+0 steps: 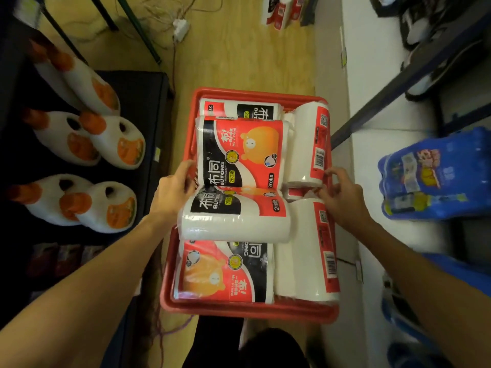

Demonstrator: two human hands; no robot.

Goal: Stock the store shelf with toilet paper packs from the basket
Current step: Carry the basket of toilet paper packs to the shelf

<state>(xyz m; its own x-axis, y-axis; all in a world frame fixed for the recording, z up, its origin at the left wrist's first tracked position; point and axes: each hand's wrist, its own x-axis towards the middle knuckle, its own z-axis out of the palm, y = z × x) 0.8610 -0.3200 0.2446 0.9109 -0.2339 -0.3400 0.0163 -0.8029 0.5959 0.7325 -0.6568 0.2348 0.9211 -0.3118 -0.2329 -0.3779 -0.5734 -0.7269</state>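
A red plastic basket [247, 313] sits on the floor below me, filled with several red, black and white two-roll toilet paper packs. My left hand [172, 189] grips the left edge of the top pack with the orange bear [239, 152], where it meets another pack [233, 219] beneath it. My right hand [340, 195] has curled fingers pinching at the wrapping of the packs standing on edge along the basket's right side [310, 144]. What the right fingertips hold is partly hidden.
A dark low shelf on the left carries several white jugs with orange caps [117, 147]. A white shelf [385, 181] on the right holds blue packs [425, 176]. More toilet paper packs [281, 9] and a power strip [180, 29] lie on the wooden floor ahead.
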